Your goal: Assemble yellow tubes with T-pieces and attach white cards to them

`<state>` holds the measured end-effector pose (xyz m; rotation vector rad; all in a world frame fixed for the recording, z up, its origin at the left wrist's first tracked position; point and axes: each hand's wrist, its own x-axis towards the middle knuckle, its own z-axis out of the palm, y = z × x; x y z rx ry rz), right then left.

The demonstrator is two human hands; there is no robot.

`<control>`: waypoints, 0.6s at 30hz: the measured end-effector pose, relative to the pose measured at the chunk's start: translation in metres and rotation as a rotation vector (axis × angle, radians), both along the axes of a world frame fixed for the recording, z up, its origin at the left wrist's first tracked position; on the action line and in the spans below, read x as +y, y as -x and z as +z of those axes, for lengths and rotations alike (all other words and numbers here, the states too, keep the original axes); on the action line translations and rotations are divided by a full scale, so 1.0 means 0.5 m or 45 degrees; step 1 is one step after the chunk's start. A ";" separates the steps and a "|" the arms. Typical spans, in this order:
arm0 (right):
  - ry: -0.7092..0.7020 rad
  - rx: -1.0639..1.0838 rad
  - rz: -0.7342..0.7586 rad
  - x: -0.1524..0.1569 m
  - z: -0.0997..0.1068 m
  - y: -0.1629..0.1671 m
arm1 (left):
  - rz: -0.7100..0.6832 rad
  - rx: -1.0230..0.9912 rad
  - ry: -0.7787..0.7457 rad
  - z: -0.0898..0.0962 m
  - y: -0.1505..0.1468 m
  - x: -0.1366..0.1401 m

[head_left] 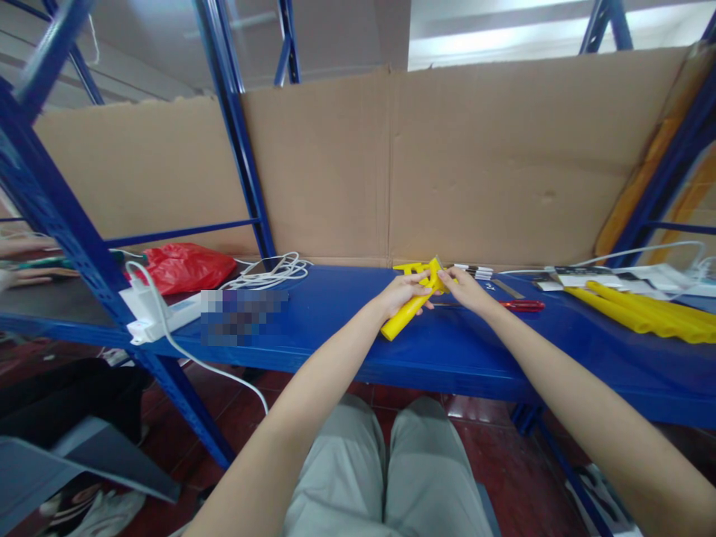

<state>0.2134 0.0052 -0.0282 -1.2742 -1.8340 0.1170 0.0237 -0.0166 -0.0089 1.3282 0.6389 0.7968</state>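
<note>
In the head view my left hand (403, 291) is wrapped round a yellow plastic handle-like piece (403, 317), just above the blue shelf. This piece is long and tilted, its wider head pointing up and away, with a small greyish bit at the tip. My right hand (462, 289) pinches at the head; whether a small part sits between those fingertips is hidden. Behind my left hand lies another yellow plastic part (411, 268), partly covered. A screwdriver with a red handle (526, 306) lies by my right wrist, its shaft running behind my hands.
Small white-and-black pieces (474, 271) and a flat metal strip (506, 289) lie behind my right hand. Several long yellow pieces (643, 309) are at the right. A power strip (179, 312), coiled white cable (274, 270) and red bag (187, 268) stand left. Another person's hand (27, 277) shows far left.
</note>
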 end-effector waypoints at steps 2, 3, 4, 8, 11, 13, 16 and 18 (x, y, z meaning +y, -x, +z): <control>0.023 -0.027 0.002 0.005 -0.002 -0.001 | -0.004 -0.011 -0.001 0.002 0.000 -0.002; 0.039 -0.033 0.003 0.007 -0.004 -0.002 | -0.006 -0.015 0.002 0.004 0.000 -0.004; 0.054 -0.035 -0.002 0.010 -0.005 -0.003 | -0.005 -0.016 0.006 0.005 -0.001 -0.005; 0.092 -0.065 -0.108 0.020 -0.011 -0.017 | 0.042 -0.031 0.032 0.009 0.000 -0.007; 0.075 -0.120 -0.330 0.021 -0.011 -0.041 | 0.129 -0.086 0.033 0.010 0.001 -0.005; 0.011 -0.188 -0.507 0.017 -0.007 -0.064 | 0.200 -0.144 0.042 0.011 0.002 -0.002; -0.043 -0.289 -0.684 0.012 -0.001 -0.114 | 0.308 -0.241 0.083 0.014 0.007 0.003; -0.007 -0.314 -0.750 0.014 -0.002 -0.155 | 0.360 -0.304 0.103 0.016 0.011 0.007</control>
